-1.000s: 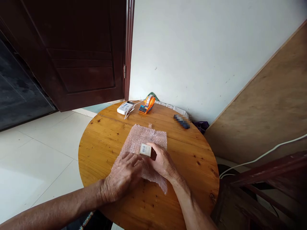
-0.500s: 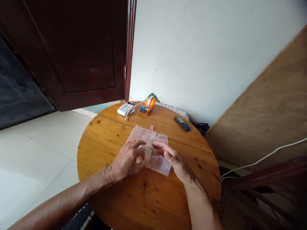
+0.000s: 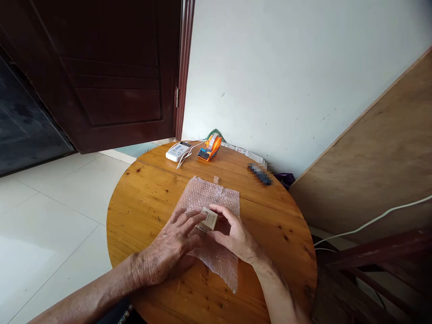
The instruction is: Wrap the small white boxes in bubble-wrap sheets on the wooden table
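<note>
A small cream box [image 3: 209,219] with printing on it sits on a sheet of bubble wrap [image 3: 209,193] near the middle of the round wooden table. My right hand [image 3: 236,234] grips the box from the right, fingers at its far edge and thumb at its near edge. From the left, my left hand [image 3: 172,238] reaches over the wrap with its fingers spread, fingertips beside the box's left edge. The near part of the wrap lies flattened toward me, partly under my hands.
Toward the back of the table [image 3: 135,225] stand a white device [image 3: 177,151] with a cable and an orange tape dispenser [image 3: 209,148]. A dark blurred object [image 3: 259,174] lies at the back right. A small tan strip [image 3: 216,180] touches the wrap's far edge.
The bubble wrap's near flap has unfolded toward me, and the box now shows more fully. My right hand has closed in on the box; my left hand has shifted slightly left and nearer.
</note>
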`<control>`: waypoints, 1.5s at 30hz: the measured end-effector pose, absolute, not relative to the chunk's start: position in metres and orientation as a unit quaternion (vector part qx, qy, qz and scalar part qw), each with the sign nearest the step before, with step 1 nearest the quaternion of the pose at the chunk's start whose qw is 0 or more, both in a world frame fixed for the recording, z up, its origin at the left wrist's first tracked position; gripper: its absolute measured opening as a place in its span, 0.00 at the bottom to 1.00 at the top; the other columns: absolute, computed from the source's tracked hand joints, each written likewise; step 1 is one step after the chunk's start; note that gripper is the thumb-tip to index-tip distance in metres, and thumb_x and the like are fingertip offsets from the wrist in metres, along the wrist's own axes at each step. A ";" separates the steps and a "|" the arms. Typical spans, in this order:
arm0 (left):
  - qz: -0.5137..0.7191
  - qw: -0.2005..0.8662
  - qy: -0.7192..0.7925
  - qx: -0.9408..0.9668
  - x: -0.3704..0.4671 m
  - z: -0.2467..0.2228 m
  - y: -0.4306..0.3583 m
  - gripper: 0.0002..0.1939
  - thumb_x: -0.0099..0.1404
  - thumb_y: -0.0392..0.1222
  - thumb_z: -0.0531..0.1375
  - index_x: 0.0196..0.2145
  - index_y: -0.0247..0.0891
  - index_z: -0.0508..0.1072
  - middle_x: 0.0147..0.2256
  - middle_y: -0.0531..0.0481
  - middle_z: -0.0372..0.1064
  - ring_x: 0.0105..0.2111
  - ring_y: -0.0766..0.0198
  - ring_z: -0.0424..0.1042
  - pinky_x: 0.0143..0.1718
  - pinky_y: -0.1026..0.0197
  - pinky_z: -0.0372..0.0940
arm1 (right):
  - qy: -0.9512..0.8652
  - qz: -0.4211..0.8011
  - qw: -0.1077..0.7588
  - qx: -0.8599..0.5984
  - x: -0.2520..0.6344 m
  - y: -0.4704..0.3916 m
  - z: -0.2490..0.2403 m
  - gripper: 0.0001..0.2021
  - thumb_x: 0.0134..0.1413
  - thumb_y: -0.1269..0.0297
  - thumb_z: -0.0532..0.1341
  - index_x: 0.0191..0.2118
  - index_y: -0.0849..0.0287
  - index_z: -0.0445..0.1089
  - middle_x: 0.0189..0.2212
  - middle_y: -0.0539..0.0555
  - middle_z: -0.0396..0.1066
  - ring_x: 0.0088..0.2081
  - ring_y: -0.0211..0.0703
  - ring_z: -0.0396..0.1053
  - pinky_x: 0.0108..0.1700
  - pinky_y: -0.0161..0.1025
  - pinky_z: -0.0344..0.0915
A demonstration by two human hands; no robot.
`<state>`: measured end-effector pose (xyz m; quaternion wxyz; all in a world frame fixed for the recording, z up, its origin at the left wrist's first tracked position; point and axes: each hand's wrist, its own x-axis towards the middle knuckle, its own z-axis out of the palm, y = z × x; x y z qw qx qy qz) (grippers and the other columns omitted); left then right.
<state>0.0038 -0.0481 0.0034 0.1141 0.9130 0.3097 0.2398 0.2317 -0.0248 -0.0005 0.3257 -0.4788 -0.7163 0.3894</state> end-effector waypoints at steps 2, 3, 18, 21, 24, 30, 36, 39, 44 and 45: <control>0.250 0.128 0.316 0.906 0.003 0.001 -0.053 0.07 0.57 0.32 0.60 0.35 0.39 0.71 0.64 0.44 0.56 0.64 0.48 0.54 0.65 0.40 0.47 | -0.720 0.362 0.334 -0.488 0.228 -0.025 0.000 0.22 0.47 0.67 0.65 0.51 0.51 0.68 0.47 0.53 0.75 0.49 0.48 0.73 0.53 0.46 0.68; 0.261 0.141 0.318 0.900 0.003 0.002 -0.055 0.06 0.57 0.31 0.59 0.32 0.38 0.71 0.63 0.44 0.56 0.62 0.49 0.56 0.64 0.41 0.50 | -0.720 0.347 0.343 -0.493 0.227 -0.025 0.000 0.20 0.47 0.68 0.64 0.49 0.51 0.69 0.45 0.52 0.75 0.47 0.47 0.73 0.52 0.45 0.69; 0.306 0.251 0.449 0.802 0.027 0.019 -0.027 0.02 0.60 0.36 0.60 0.29 0.38 0.71 0.55 0.43 0.69 0.52 0.51 0.71 0.53 0.49 0.66 | -0.653 0.488 0.365 -0.449 0.251 -0.021 0.005 0.29 0.58 0.40 0.57 0.56 0.55 0.67 0.54 0.60 0.71 0.56 0.55 0.68 0.59 0.53 0.63; 0.289 0.263 0.484 0.783 0.037 0.022 -0.012 0.01 0.58 0.35 0.60 0.29 0.38 0.72 0.50 0.45 0.74 0.46 0.55 0.75 0.48 0.55 0.68 | -0.644 0.524 0.388 -0.401 0.267 -0.024 0.012 0.40 0.53 0.31 0.54 0.61 0.56 0.63 0.60 0.63 0.66 0.62 0.60 0.62 0.63 0.58 0.56; 0.271 0.275 0.517 0.764 0.042 0.021 -0.003 0.03 0.57 0.37 0.60 0.31 0.39 0.73 0.43 0.48 0.77 0.38 0.59 0.76 0.41 0.60 0.68 | -0.668 0.517 0.367 -0.388 0.273 -0.031 0.018 0.51 0.41 0.28 0.62 0.66 0.55 0.56 0.64 0.64 0.60 0.65 0.63 0.56 0.65 0.60 0.52; 0.269 0.344 0.504 0.745 0.044 0.012 0.002 0.06 0.56 0.37 0.61 0.33 0.37 0.75 0.38 0.49 0.78 0.35 0.62 0.74 0.37 0.64 0.65 | -0.662 0.382 0.340 -0.547 0.252 -0.035 0.015 0.33 0.49 0.49 0.66 0.60 0.55 0.62 0.53 0.61 0.71 0.56 0.56 0.67 0.58 0.54 0.62; 0.278 0.376 0.476 0.745 0.043 0.007 0.007 0.05 0.56 0.37 0.61 0.32 0.36 0.74 0.30 0.52 0.74 0.30 0.65 0.70 0.33 0.66 0.62 | -0.643 0.364 0.332 -0.587 0.242 -0.027 0.012 0.13 0.52 0.57 0.60 0.42 0.57 0.71 0.37 0.54 0.75 0.37 0.44 0.73 0.40 0.40 0.68; 0.285 0.399 0.463 0.738 0.041 0.007 0.006 0.04 0.56 0.37 0.61 0.31 0.36 0.74 0.28 0.53 0.72 0.30 0.66 0.68 0.33 0.66 0.61 | -0.640 0.366 0.329 -0.590 0.242 -0.028 0.015 0.13 0.52 0.57 0.60 0.41 0.57 0.71 0.33 0.52 0.75 0.33 0.42 0.72 0.35 0.37 0.66; 0.273 0.423 0.468 0.726 0.041 0.007 0.008 0.03 0.54 0.37 0.60 0.29 0.35 0.72 0.25 0.56 0.67 0.27 0.67 0.64 0.31 0.66 0.58 | -0.643 0.347 0.330 -0.597 0.242 -0.025 0.009 0.12 0.52 0.57 0.61 0.39 0.57 0.72 0.28 0.49 0.73 0.29 0.41 0.70 0.32 0.36 0.64; 0.273 0.428 0.469 0.723 0.041 0.005 0.010 0.03 0.54 0.37 0.60 0.28 0.36 0.71 0.24 0.56 0.66 0.27 0.68 0.63 0.30 0.67 0.57 | -0.644 0.335 0.332 -0.602 0.242 -0.024 0.006 0.11 0.52 0.57 0.61 0.38 0.57 0.71 0.27 0.49 0.73 0.29 0.41 0.70 0.32 0.37 0.64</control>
